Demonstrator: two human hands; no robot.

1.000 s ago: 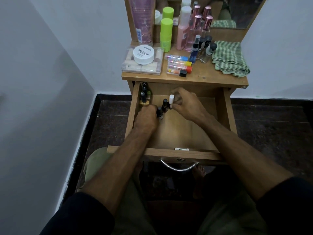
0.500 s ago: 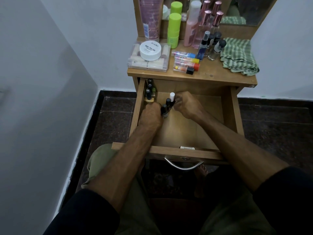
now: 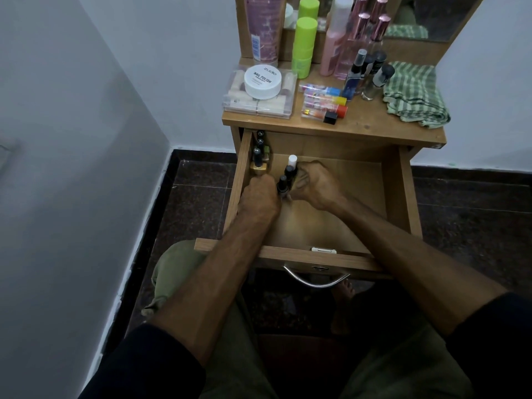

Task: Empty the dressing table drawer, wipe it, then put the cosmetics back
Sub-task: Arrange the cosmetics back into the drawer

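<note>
Drawer [image 3: 397, 197] pulled open, mostly bare wood floor. Both hands inside at its left-rear part. Left hand [image 3: 260, 197] knuckles up, fingers curled down beside a row of small bottles; whether its grip holds anything cannot be told, the fingers are hidden. Right hand [image 3: 315, 184] clenched against the other side of the same row, fingertips at the bottles; cannot tell if it actually grasps one. The row: two black-capped nail polish bottles [image 3: 283, 184] and a white-capped bottle [image 3: 292, 162] behind them, upright, touching each other, sandwiched between the two hands. Along the drawer's left wall a second line of black-capped bottles [image 3: 258, 156] runs to the back, the nearest with a gold base.

Bench [image 3: 374, 126] top above the drawer is crowded. Clear plastic box [image 3: 259, 103] at left, white round jar [image 3: 262, 82] on it, lid reads "zudio NAIL POLISH", smaller print unreadable. Four lip tubes [image 3: 324, 102] lying side by side with blue, yellow, orange and black caps. Green stick tube [image 3: 303, 47], pink spray bottles [image 3: 339, 38], small dark-capped bottles [image 3: 371, 73] behind. Pink tube [image 3: 263, 27] at back left, label too blurred. Green checked cloth [image 3: 414, 95] bunched at right. Mirror [image 3: 431, 12] behind. Metal handle [image 3: 315, 280] on drawer front, forearms crossing over the front edge.
</note>
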